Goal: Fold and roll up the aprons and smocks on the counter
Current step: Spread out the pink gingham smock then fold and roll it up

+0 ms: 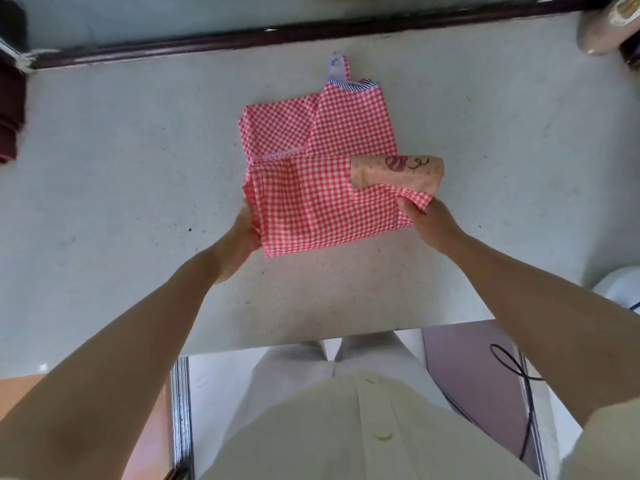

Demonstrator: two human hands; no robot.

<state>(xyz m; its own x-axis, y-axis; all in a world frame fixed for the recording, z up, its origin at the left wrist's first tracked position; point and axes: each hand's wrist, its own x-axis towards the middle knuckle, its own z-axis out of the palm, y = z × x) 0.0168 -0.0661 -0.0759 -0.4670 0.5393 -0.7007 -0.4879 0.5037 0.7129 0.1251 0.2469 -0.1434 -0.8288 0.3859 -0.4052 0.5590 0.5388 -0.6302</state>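
A red-and-white checked apron lies partly folded in the middle of the pale counter. Its near part is doubled over, showing a pink pocket with a printed motif at the right. A striped neck strap points toward the far wall. My left hand grips the left edge of the folded layers. My right hand pinches the right corner of the fold, just below the pocket. Both hands hold the near fold slightly above the counter.
Dark maroon cloth lies at the counter's far left edge. A dark strip runs along the back wall. A pinkish object sits at the far right corner, a white rounded item at the right edge. A black cable hangs below.
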